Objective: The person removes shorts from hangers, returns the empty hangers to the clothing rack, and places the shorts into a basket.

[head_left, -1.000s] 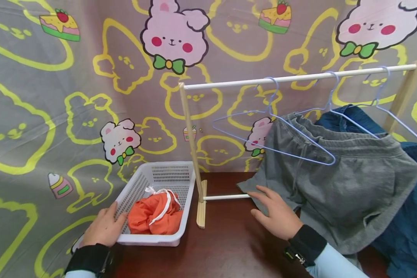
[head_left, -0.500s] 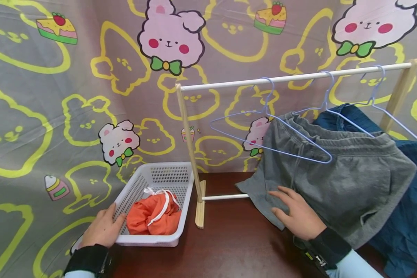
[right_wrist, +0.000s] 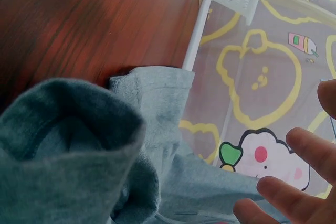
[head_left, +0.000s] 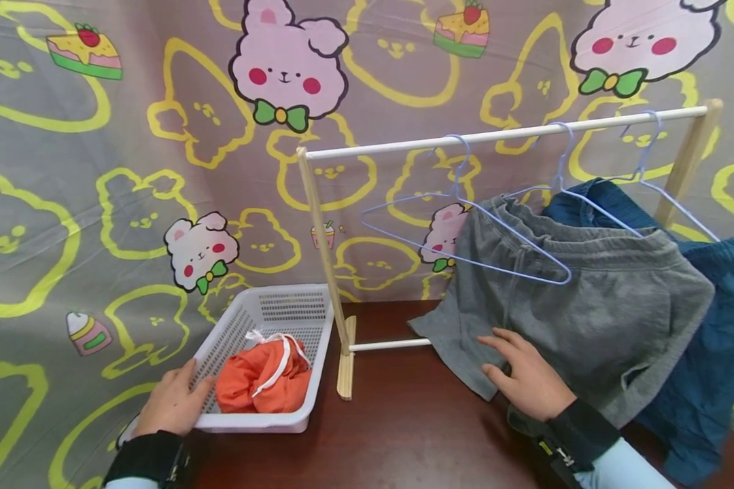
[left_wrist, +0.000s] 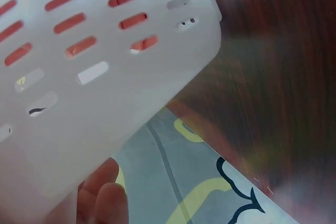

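A left hand [head_left: 170, 402] pinches a perforated basket [head_left: 258, 424] holding an orange drawstring garment [head_left: 245, 384]; right of the basket, a right hand [head_left: 529, 377] spreads its fingers near gray shorts [head_left: 605, 305].

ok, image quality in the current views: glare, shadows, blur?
Head: mostly clear, dark shadow on the table near the right hand; left wrist: hazy glare on the table, basket wall looks washed out; right wrist: nearest leg of the shorts looks soft and bluish, table grain sharper.
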`<state>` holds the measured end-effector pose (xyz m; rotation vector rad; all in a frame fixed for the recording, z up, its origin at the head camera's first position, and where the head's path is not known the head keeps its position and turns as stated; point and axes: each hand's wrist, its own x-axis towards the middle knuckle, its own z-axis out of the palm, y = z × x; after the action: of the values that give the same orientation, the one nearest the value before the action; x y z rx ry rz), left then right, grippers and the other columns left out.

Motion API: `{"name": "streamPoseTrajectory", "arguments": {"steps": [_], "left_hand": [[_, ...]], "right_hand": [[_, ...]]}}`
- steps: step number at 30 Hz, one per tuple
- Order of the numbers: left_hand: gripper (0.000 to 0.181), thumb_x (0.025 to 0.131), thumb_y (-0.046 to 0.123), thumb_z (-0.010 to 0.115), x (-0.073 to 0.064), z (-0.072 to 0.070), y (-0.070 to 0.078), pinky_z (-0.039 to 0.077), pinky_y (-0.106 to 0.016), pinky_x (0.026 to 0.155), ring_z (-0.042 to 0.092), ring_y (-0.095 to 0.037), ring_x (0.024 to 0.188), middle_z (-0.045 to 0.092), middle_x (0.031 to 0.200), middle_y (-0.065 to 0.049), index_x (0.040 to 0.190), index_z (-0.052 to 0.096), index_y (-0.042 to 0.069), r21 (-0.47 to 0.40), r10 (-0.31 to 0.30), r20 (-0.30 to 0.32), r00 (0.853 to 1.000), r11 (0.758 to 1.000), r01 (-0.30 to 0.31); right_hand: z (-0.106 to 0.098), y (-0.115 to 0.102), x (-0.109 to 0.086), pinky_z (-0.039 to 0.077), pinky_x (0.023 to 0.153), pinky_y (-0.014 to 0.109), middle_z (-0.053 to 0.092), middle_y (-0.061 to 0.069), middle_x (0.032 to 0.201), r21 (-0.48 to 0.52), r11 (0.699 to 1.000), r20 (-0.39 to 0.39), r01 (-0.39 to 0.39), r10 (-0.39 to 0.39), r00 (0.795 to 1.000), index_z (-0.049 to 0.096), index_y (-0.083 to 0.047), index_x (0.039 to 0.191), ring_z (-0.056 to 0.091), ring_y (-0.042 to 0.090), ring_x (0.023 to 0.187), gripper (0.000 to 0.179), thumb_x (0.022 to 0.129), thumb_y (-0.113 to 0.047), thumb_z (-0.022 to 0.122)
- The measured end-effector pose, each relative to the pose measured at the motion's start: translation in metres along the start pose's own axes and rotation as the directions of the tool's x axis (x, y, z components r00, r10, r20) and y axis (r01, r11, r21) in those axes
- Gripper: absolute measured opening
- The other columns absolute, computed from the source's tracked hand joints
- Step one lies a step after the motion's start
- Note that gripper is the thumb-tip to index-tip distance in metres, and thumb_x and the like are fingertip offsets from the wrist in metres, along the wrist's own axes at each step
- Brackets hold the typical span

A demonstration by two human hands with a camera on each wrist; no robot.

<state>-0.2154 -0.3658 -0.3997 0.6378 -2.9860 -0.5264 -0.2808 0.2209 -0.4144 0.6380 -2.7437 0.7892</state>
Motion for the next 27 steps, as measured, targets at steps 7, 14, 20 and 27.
{"name": "streamPoseTrajectory", "arguments": {"steps": [7, 14, 20, 27], "left_hand": [[0.078, 0.103, 0.044, 0.046, 0.001, -0.004, -0.004, 0.029, -0.072, 0.104, 0.035, -0.059, 0.127, 0.031, 0.141, -0.041, 0.151, 0.024, -0.014, -0.023, 0.024, -0.020, 1.000, 0.999, -0.025], [0.075, 0.103, 0.039, 0.047, -0.002, -0.003, 0.002, 0.026, -0.071, 0.107, 0.031, -0.059, 0.130, 0.029, 0.143, -0.041, 0.150, 0.026, -0.016, -0.027, 0.051, -0.057, 0.997, 0.998, -0.053], [0.076, 0.103, 0.042, 0.050, -0.008, -0.013, 0.013, 0.027, -0.072, 0.105, 0.031, -0.057, 0.130, 0.031, 0.144, -0.039, 0.150, 0.028, -0.015, 0.016, 0.079, -0.086, 0.993, 0.997, -0.078], [0.079, 0.103, 0.049, 0.047, -0.022, -0.027, 0.046, 0.031, -0.071, 0.104, 0.036, -0.055, 0.130, 0.034, 0.146, -0.036, 0.152, 0.029, -0.011, 0.000, 0.179, -0.083, 0.980, 0.984, -0.180]], "right_hand": [[0.002, 0.003, 0.007, 0.042, 0.097, 0.064, 0.044, 0.022, 0.148, 0.002, 1.000, 0.020, 0.011, -0.011, 1.000, 0.061, -0.014, 0.138, 0.044, 0.045, 0.133, 0.042, 0.099, -0.028, 0.065], [-0.005, 0.002, 0.011, 0.044, 0.096, 0.064, 0.043, 0.021, 0.149, -0.004, 1.000, 0.037, 0.005, -0.005, 0.999, 0.060, -0.013, 0.139, 0.044, 0.044, 0.133, 0.043, 0.099, -0.030, 0.064], [-0.006, -0.001, 0.014, 0.045, 0.095, 0.061, 0.042, 0.022, 0.149, -0.009, 1.000, 0.041, 0.017, -0.017, 0.999, 0.059, -0.014, 0.140, 0.044, 0.044, 0.133, 0.043, 0.100, -0.029, 0.064], [-0.006, 0.001, 0.012, 0.044, 0.096, 0.062, 0.044, 0.022, 0.147, -0.001, 1.000, 0.043, 0.017, -0.017, 0.999, 0.060, -0.014, 0.139, 0.045, 0.044, 0.132, 0.043, 0.100, -0.030, 0.064]]}}
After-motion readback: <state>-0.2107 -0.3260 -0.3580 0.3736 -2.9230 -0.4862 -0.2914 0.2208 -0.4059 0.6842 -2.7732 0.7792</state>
